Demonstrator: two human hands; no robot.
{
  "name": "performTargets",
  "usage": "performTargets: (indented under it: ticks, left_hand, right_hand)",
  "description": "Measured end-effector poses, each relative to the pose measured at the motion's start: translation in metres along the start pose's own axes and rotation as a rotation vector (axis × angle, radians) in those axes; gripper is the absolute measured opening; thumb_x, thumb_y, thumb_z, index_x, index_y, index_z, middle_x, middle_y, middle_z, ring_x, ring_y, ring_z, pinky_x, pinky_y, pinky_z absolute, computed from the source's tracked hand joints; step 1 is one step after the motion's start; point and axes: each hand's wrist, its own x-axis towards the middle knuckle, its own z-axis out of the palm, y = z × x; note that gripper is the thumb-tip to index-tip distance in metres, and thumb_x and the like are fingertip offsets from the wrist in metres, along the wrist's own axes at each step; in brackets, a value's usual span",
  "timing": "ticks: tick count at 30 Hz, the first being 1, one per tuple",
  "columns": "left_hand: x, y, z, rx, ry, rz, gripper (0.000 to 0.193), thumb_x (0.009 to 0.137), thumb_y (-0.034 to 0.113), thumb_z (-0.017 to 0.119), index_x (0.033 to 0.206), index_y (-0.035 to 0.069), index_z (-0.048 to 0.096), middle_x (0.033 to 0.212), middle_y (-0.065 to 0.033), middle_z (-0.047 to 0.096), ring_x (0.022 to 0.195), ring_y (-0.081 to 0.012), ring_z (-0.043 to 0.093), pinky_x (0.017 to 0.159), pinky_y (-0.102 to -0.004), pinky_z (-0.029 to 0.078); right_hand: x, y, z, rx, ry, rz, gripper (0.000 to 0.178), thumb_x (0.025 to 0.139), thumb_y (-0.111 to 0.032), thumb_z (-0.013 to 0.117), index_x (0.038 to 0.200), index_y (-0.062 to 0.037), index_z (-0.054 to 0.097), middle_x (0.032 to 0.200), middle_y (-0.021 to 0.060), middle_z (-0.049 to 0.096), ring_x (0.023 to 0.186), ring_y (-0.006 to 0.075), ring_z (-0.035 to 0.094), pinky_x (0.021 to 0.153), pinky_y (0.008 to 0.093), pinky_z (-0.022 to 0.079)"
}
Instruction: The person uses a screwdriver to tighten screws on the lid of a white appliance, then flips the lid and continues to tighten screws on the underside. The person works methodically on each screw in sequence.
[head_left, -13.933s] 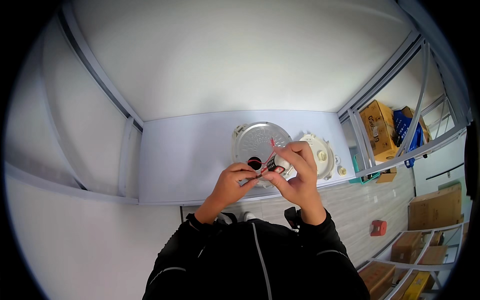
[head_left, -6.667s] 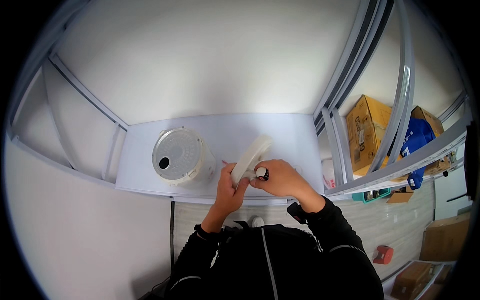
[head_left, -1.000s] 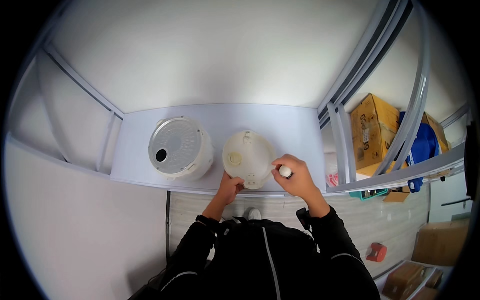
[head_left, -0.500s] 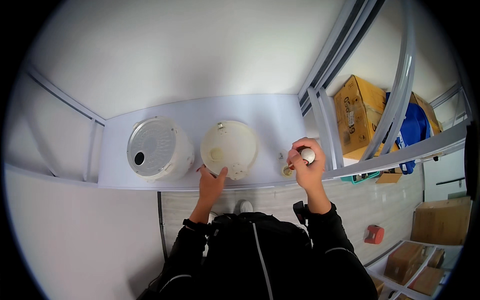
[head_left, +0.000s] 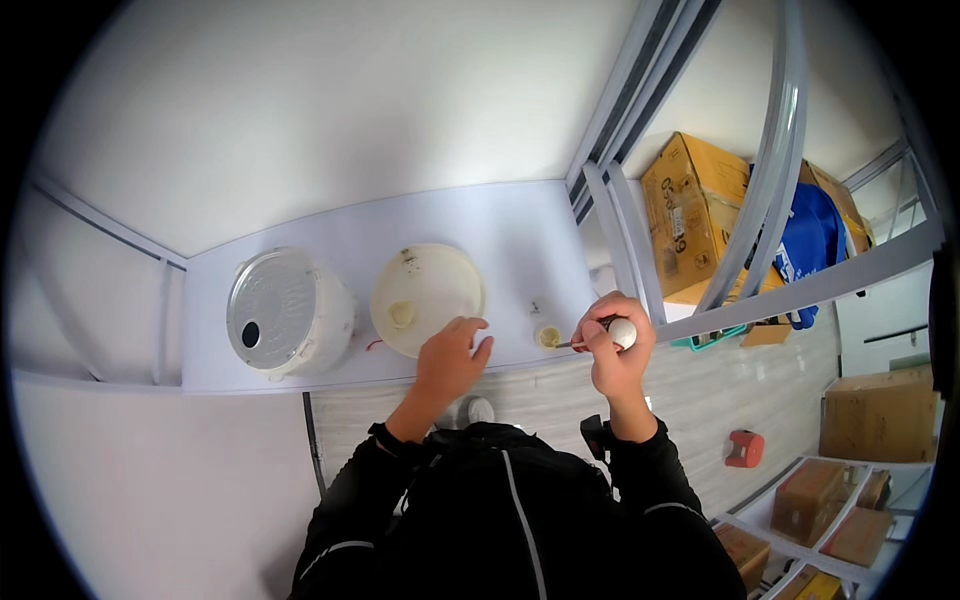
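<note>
A screwdriver [head_left: 622,333] with a pale rounded handle end is gripped in my right hand [head_left: 622,362]. Its thin shaft points left, the tip at a small round dish [head_left: 547,337] with yellowish contents too small to make out. My left hand [head_left: 447,362] is over the near right edge of a round cream-coloured cover [head_left: 440,275], thumb and fingers apart, holding nothing. Whether it touches the cover I cannot tell. A yellowish patch [head_left: 402,314] shows on the cover, and a bit of red wire [head_left: 375,345] sticks out at its near left.
Left of the cover stands a white drum-shaped housing [head_left: 290,310] with a dark round hole in its top. The white table [head_left: 520,215] meets a wall behind. Metal frame bars [head_left: 625,240] rise at the right, cardboard boxes [head_left: 690,210] beyond. A red stool [head_left: 745,449] stands on the floor.
My left hand has left the cover's near edge and shifted right, its fingers loosened. The screwdriver has swung so its shaft now reaches the small dish. The whole view has shifted slightly.
</note>
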Motion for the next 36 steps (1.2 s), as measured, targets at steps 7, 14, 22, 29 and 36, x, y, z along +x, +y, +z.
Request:
performTargets:
  ticks: [7, 14, 22, 29, 36]
  left_hand:
    - [0.028, 0.006, 0.071, 0.424, -0.054, 0.119, 0.018, 0.09, 0.021, 0.079, 0.107, 0.014, 0.077, 0.095, -0.003, 0.069, 0.095, -0.0294, 0.065, 0.078, -0.0449, 0.051]
    - [0.062, 0.0, 0.113, 0.468, 0.09, 0.285, 0.006, 0.085, 0.023, 0.079, 0.088, 0.018, 0.08, 0.092, 0.001, 0.07, 0.095, -0.0249, 0.063, 0.083, -0.0433, 0.042]
    - [0.072, -0.008, 0.135, 0.552, -0.002, 0.184, 0.011, 0.089, 0.026, 0.076, 0.086, 0.016, 0.08, 0.092, -0.0003, 0.07, 0.096, -0.025, 0.063, 0.085, -0.0449, 0.04]
    - [0.076, -0.01, 0.138, 0.57, 0.005, 0.178, 0.009, 0.088, 0.024, 0.075, 0.087, 0.016, 0.078, 0.095, -0.0005, 0.071, 0.097, -0.0254, 0.064, 0.085, -0.0444, 0.041]
    - [0.079, -0.022, 0.134, 0.434, 0.056, 0.151, 0.004, 0.086, 0.019, 0.076, 0.088, 0.016, 0.075, 0.09, -0.0019, 0.069, 0.09, -0.0274, 0.065, 0.08, -0.0445, 0.044]
  right_hand:
    - [-0.022, -0.018, -0.021, -0.112, -0.07, -0.125, 0.019, 0.081, 0.004, 0.071, 0.099, -0.0001, 0.065, 0.085, 0.0115, 0.067, 0.07, 0.0193, 0.063, 0.064, 0.0306, 0.051]
    - [-0.044, -0.028, -0.038, -0.18, -0.059, -0.089, 0.022, 0.08, 0.003, 0.074, 0.1, -0.0027, 0.066, 0.086, 0.0112, 0.068, 0.069, 0.0208, 0.065, 0.063, 0.0318, 0.051]
    - [-0.06, -0.027, -0.045, -0.174, -0.001, 0.004, 0.02, 0.078, 0.005, 0.073, 0.095, -0.0015, 0.065, 0.085, 0.0109, 0.067, 0.069, 0.0202, 0.064, 0.063, 0.0317, 0.051]
    - [-0.066, -0.022, -0.045, -0.148, 0.039, 0.101, 0.018, 0.079, 0.006, 0.072, 0.094, 0.0002, 0.064, 0.082, 0.009, 0.066, 0.069, 0.0187, 0.062, 0.063, 0.0299, 0.048]
    - [-0.055, -0.02, -0.036, -0.149, -0.012, 0.085, 0.016, 0.082, 0.004, 0.073, 0.094, -0.0005, 0.064, 0.081, 0.0083, 0.065, 0.068, 0.0165, 0.062, 0.063, 0.0292, 0.049]
